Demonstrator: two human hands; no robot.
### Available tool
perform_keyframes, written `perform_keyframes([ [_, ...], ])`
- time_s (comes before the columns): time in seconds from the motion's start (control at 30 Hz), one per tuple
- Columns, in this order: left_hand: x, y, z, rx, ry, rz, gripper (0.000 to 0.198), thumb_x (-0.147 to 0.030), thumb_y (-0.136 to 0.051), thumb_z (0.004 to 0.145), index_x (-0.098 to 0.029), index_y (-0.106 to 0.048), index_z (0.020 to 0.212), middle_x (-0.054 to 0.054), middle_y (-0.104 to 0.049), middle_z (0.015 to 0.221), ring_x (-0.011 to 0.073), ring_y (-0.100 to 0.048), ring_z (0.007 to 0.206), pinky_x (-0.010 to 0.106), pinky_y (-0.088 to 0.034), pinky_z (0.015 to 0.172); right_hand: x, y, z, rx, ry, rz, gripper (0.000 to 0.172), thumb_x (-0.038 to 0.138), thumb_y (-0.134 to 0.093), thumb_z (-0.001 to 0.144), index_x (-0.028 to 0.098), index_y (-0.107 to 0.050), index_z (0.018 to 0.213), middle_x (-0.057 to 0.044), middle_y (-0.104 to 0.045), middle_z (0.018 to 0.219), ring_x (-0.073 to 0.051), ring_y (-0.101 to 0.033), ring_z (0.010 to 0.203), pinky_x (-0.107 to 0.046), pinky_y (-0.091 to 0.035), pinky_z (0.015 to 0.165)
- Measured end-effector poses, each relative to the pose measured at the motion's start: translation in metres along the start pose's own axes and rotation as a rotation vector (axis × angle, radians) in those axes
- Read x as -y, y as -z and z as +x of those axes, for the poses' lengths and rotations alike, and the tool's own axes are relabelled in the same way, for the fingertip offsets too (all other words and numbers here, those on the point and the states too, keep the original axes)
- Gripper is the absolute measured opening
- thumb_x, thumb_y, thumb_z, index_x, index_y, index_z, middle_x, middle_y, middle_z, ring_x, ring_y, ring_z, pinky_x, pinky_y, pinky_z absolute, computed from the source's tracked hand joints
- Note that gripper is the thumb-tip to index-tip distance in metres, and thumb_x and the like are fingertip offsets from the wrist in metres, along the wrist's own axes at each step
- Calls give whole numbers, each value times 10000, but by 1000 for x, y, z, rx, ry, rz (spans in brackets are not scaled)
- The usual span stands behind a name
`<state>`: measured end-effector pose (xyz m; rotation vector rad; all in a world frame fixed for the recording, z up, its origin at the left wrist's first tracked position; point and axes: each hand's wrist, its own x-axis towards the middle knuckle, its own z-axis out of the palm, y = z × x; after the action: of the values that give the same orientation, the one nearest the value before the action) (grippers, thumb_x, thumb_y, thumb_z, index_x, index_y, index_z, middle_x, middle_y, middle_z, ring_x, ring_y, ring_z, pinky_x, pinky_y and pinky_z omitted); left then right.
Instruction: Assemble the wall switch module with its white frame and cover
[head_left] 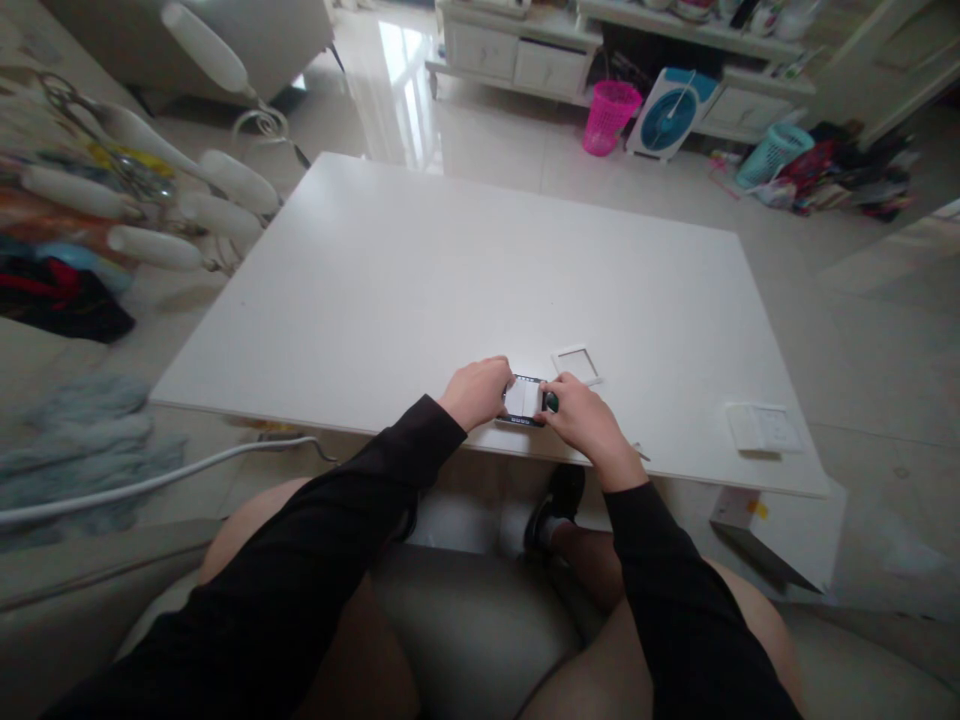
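Observation:
A small wall switch (523, 401) with white rockers and a dark frame lies near the front edge of the white table (465, 290). My left hand (477, 392) is curled around its left side and grips it. My right hand (586, 420) is closed at its right side, with a small green-tipped tool (552, 402) that looks like a screwdriver in its fingers; most of the tool is hidden. A white square cover frame (576, 364) lies flat just behind my right hand.
Another white switch (764, 427) lies at the table's front right corner. A pink basket (610, 116), a blue fan (670, 115) and a teal basket (775, 154) stand on the floor beyond. A rack with white handles (150, 190) is at left. A white cable (157, 480) runs under the table.

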<state>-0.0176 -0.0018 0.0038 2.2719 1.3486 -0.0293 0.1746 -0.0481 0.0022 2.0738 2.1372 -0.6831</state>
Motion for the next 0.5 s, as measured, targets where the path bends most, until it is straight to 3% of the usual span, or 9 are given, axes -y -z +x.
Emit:
perform_keyframes([
  [0.5, 2, -1, 0, 38, -25, -14, 286, -221, -858, 752, -225, -749, 1017, 57, -704, 1258, 250, -722, 1061, 327, -542, 882, 6, 1, -2, -37, -49, -23, 311, 320, -817, 837, 265, -730, 1130, -57, -676, 1158, -220, -661, 938, -298, -412, 725],
])
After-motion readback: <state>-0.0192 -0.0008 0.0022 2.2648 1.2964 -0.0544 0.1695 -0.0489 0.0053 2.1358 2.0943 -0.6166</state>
